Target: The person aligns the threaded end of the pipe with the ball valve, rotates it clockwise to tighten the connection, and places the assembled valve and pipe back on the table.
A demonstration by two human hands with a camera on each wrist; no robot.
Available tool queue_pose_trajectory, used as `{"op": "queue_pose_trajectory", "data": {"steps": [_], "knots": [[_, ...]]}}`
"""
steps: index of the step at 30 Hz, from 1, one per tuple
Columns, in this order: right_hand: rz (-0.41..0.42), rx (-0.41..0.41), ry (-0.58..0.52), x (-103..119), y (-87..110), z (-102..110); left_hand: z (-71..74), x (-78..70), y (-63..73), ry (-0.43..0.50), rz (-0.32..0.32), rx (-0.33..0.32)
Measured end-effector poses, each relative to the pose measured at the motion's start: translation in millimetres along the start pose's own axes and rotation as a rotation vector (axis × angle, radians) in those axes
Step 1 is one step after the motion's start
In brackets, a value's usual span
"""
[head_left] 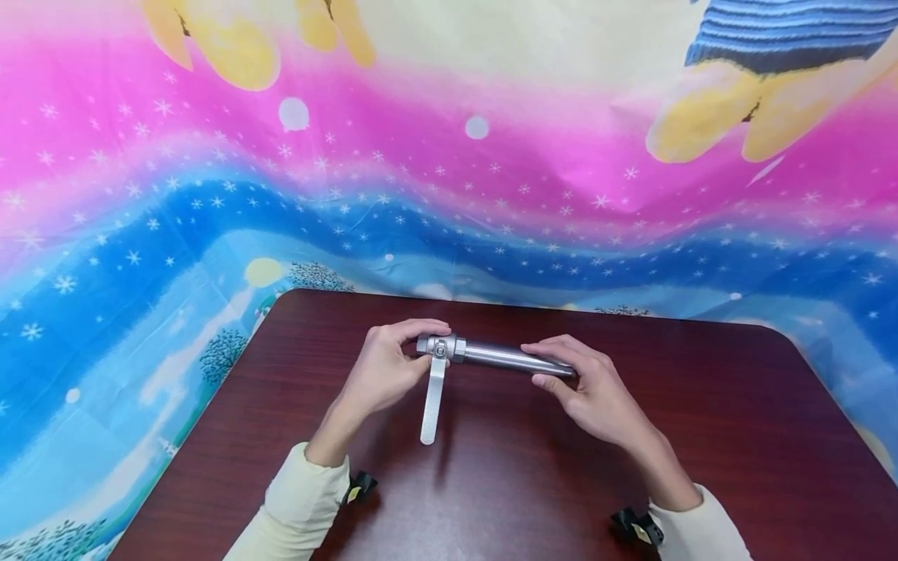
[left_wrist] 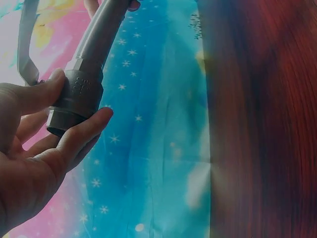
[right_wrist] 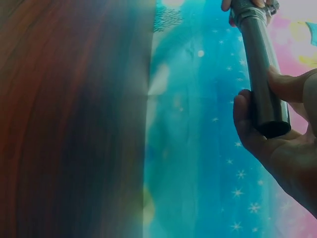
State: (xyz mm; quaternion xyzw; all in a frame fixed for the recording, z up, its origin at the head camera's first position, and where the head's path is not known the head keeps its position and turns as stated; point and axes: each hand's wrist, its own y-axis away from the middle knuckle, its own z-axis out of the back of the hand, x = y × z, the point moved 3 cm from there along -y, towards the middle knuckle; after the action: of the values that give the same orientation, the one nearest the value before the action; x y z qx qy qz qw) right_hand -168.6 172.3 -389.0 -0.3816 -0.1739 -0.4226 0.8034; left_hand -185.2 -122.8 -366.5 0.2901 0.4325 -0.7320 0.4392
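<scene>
A metal ball valve [head_left: 440, 347] with a long flat lever handle [head_left: 433, 405] is joined to a smooth steel pipe [head_left: 501, 357]. My left hand [head_left: 384, 368] grips the valve body, thumb on the near side and fingers on the far side. At the pipe's other end, my right hand [head_left: 596, 389] holds the tube between thumb and fingers. The whole assembly is held above the table, nearly level, and the lever points toward me. In the left wrist view, the valve body [left_wrist: 79, 94] sits between thumb and fingers. The pipe's open end [right_wrist: 275, 128] shows in the right wrist view.
A dark reddish-brown wooden table [head_left: 519, 483] lies beneath both hands. Behind it and along its sides hangs a colourful printed cloth [head_left: 449, 195] with snowflakes. Black wrist devices [head_left: 361, 487] are fixed at both cream sleeves [head_left: 302, 499].
</scene>
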Motion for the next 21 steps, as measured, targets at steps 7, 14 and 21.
{"op": "queue_pose_trajectory", "data": {"steps": [7,14,21], "knots": [[0.001,0.044,-0.002,-7.0,-0.7,-0.8,-1.5,5.4,-1.9,-0.060,0.032,0.049],[-0.029,0.067,0.014,-10.7,-2.3,-1.3,-3.6,10.3,-4.4,-0.105,0.049,0.083],[-0.051,0.092,0.034,-18.6,-2.1,-5.3,-9.6,19.4,-5.5,-0.185,0.078,0.135]]}}
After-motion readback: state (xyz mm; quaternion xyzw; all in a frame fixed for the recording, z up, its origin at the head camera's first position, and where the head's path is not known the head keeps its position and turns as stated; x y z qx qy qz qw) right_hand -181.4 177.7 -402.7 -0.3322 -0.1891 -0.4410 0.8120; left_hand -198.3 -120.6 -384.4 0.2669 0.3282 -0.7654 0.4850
